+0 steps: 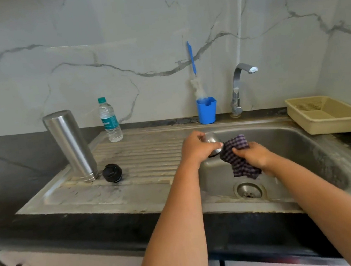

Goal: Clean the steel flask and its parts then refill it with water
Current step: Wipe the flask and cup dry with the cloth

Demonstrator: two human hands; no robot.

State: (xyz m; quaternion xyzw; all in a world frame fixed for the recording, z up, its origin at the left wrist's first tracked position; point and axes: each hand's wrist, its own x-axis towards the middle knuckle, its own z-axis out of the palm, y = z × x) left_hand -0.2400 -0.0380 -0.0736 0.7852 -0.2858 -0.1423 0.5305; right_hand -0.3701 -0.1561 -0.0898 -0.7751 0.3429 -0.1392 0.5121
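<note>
Step in hand: wiping the steel cup [212, 140], a part of the flask, with a checked cloth [238, 155] over the sink [312, 141].

The left hand [195, 148] has its fingers curled round the cup, holding it on its side with the mouth turned toward the right hand [252, 154]. The right hand's fingers are bunched on the cloth, pressing its upper part against the cup's mouth while the rest hangs into the basin above the drain [249, 190]. Whether the cloth reaches inside the cup cannot be told.

The flask [70, 146] stands mouth-down and leaning on the ribbed draining board [138, 158], at the left of the sink unit set in the dark desk [22, 156]. The black stopper [112, 173] lies just beside its mouth end. Neither is being handled.

Recommendations for the step: the cloth should be pushed well into the cup and the cup turned against it, so the whole inner wall and rim are covered; the outside should follow. The grip on the smooth steel should stay firm, and the work kept over the basin, so a slip ends in the sink.

A water bottle [110, 119] stands behind the draining board, apparently the refill supply. That step appears some way off.

A bottle brush [194, 73] stands in a blue holder [206, 110] by the tap [240, 83].
</note>
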